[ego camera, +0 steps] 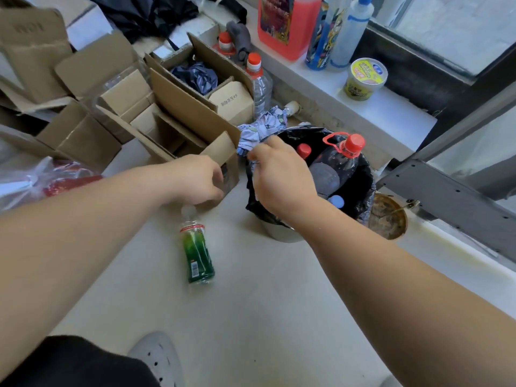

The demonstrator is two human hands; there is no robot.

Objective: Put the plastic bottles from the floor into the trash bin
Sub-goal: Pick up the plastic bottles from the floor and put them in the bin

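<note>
A small plastic bottle (198, 252) with a green label lies on the floor, its clear cap end pointing away from me. My left hand (195, 180) hovers just above that cap with curled fingers that hold nothing. The trash bin (279, 233) stands to the right, lined with a black bag (360, 191). Inside it are a large clear bottle (332, 166) with a red cap and handle, a second red cap (303, 150) and a blue cap (336, 201). My right hand (279, 174) pinches the bag's rim on the bin's left side.
Open cardboard boxes (167, 115) crowd the floor beyond my left hand. Two clear red-capped bottles (261, 85) stand behind them, and a patterned cloth (265, 127) lies by the bin. A ledge at the right holds a pink jug (287, 23) and a cup (364, 78). My shoe (159, 356) is near me.
</note>
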